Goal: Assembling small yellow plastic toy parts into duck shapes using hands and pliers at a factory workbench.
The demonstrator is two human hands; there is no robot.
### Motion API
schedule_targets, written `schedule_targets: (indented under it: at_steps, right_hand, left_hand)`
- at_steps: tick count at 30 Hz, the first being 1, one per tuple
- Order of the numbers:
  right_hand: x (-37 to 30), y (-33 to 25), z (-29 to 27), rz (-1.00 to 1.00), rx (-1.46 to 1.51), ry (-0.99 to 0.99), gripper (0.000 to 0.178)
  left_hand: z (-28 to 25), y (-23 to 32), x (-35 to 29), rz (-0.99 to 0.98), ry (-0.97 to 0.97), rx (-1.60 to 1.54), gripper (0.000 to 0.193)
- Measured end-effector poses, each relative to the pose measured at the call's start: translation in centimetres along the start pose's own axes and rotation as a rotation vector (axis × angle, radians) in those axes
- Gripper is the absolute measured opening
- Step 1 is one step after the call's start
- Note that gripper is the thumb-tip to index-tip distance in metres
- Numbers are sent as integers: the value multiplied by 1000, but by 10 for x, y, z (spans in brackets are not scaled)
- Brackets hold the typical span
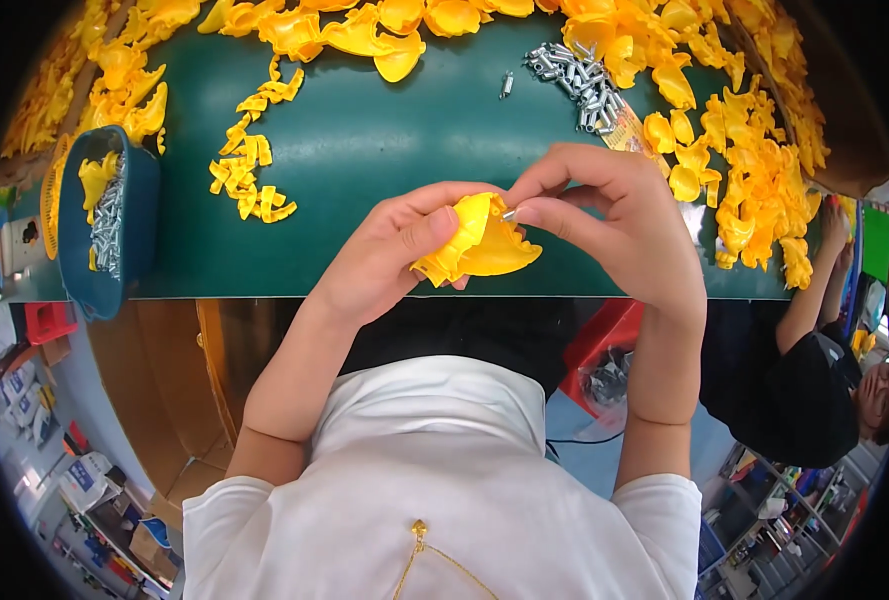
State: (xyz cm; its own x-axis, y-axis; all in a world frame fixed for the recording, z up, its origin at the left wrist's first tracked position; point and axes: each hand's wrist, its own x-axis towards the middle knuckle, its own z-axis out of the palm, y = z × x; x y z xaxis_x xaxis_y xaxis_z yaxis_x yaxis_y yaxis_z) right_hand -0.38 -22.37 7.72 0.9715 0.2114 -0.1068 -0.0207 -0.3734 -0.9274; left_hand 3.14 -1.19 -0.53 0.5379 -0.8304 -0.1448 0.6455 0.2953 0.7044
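Note:
My left hand (pixel 404 238) is closed around a yellow curved plastic part (pixel 482 245), its thumb lying across the top. At the upper right edge of that part, my right hand (pixel 599 205) pinches a small metal spring (pixel 509 215) between thumb and forefinger. The spring touches or nearly touches the plastic; how far it sits inside cannot be made out. Beyond my right hand lies a pile of small metal springs (pixel 582 88), with a single spring (pixel 506 84) apart from it.
Yellow plastic parts (pixel 374 35) line the far side of the green table (pixel 364 140). Small curled yellow pieces (pixel 249 170) lie at left, near a blue bin (pixel 139 230) with springs. More yellow parts (pixel 754 200) are heaped at right, where another person (pixel 814 390) works.

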Motion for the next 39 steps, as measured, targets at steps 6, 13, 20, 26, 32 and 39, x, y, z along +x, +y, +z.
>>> schedule_targets:
  at_steps: [6,13,20,26,32,39]
  right_hand:
    - [-3,3,3,74,153,-9,9]
    - [-1,2,2,83,177,-46,8]
    - [-2,1,-3,-55,70,-63,7]
    - [1,1,3,-93,-47,19,8]
    - [1,2,3,68,-95,-42,9]
    - [3,23,0,124,161,-126,10]
  left_hand:
    - [1,0,-4,-14,-6,-41,47]
    - [-1,-1,-5,-23,-14,-46,46]
    - [1,1,-2,-35,-4,-58,46]
    - [2,1,-2,-49,1,-25,46]
    - [0,-2,-7,-47,-37,56,49]
    - [0,0,-7,-95,-98,71,50]
